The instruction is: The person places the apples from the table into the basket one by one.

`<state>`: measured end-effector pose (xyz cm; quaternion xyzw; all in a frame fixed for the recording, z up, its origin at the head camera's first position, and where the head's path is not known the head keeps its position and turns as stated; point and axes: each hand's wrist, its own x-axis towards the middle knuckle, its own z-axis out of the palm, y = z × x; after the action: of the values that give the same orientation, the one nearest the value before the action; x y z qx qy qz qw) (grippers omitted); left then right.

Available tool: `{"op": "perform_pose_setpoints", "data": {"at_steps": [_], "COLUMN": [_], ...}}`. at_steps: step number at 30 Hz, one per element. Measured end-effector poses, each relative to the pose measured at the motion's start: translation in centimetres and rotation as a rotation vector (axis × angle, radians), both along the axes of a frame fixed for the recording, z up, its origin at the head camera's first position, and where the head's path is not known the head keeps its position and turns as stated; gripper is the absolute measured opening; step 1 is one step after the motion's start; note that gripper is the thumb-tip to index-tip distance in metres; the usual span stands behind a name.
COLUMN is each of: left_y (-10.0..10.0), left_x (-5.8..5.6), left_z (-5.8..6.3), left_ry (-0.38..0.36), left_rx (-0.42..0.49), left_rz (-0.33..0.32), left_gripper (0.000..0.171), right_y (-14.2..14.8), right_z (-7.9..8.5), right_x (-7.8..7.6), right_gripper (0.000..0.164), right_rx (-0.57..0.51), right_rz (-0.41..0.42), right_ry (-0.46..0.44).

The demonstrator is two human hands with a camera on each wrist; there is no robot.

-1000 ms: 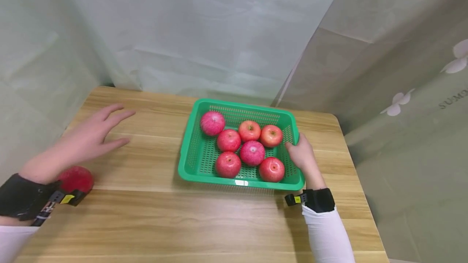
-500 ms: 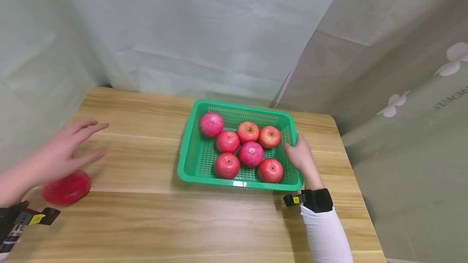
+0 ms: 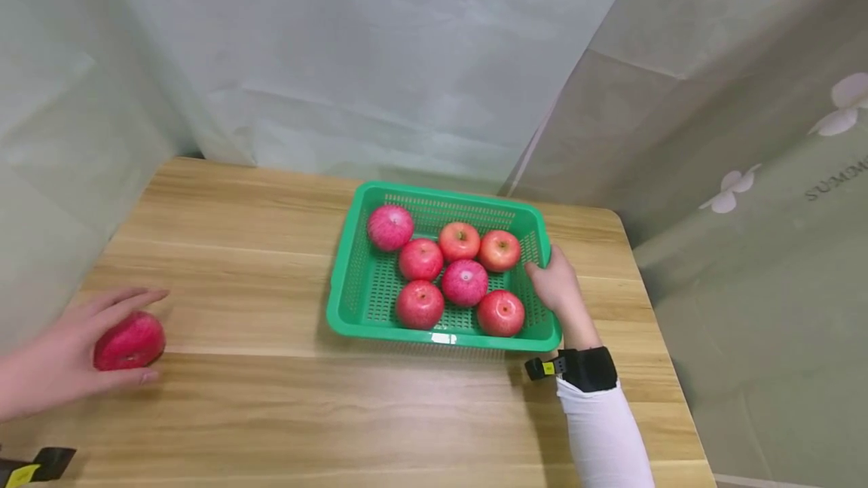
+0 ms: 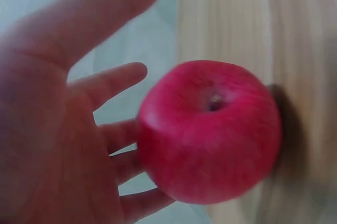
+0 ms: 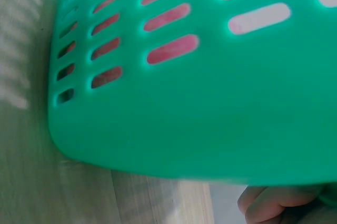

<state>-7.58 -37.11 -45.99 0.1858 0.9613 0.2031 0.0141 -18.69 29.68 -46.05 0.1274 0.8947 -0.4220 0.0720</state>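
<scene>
At the left of the head view, a red apple (image 3: 132, 341) lies on the table. My left hand (image 3: 64, 360) reaches around it, fingers on the far side and thumb on the near side. Seen from the left wrist, the fingers are spread behind the apple (image 4: 210, 134), while the thumb stands apart from it. My right hand (image 3: 559, 285) grips the right rim of a green perforated basket (image 3: 344, 266), thumb over the inside. Only curled fingers (image 5: 271, 205) show beyond the basket wall in the right wrist view. Several red apples (image 3: 464, 283) sit inside the basket.
The wood-grain table (image 3: 271, 413) has rounded far corners. Pale sheeting (image 3: 353, 59) hangs behind it and at the left. A curtain (image 3: 732, 285) with pale petal shapes hangs along the right side.
My left hand has drawn back leftward and lowered over the lone apple, which it previously partly covered from above. The right hand keeps its grip on the basket, which stays in place.
</scene>
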Motion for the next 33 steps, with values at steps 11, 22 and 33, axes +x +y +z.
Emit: {"op": "perform_pose_setpoints", "data": {"at_steps": [11, 22, 33], "left_y": [-0.2, -1.3, -1.7], "left_x": [1.0, 1.1, 1.4], "left_z": [-0.7, -2.8, -3.4], "left_ry": [-0.025, -0.019, -0.014], "left_rx": [0.006, 0.059, 0.103], "left_rz": [0.079, 0.130, 0.132], "left_gripper": [0.110, 0.107, 0.099], "right_y": [0.1, 0.0, 0.0], "right_z": [-0.1, 0.0, 0.0], "right_x": [0.2, 0.0, -0.1], "right_gripper": [0.058, 0.063, 0.058], "right_rx": [0.016, -0.004, 0.015], "right_rz": [-0.003, 0.004, 0.008], "right_ry": [0.007, 0.015, 0.015]}}
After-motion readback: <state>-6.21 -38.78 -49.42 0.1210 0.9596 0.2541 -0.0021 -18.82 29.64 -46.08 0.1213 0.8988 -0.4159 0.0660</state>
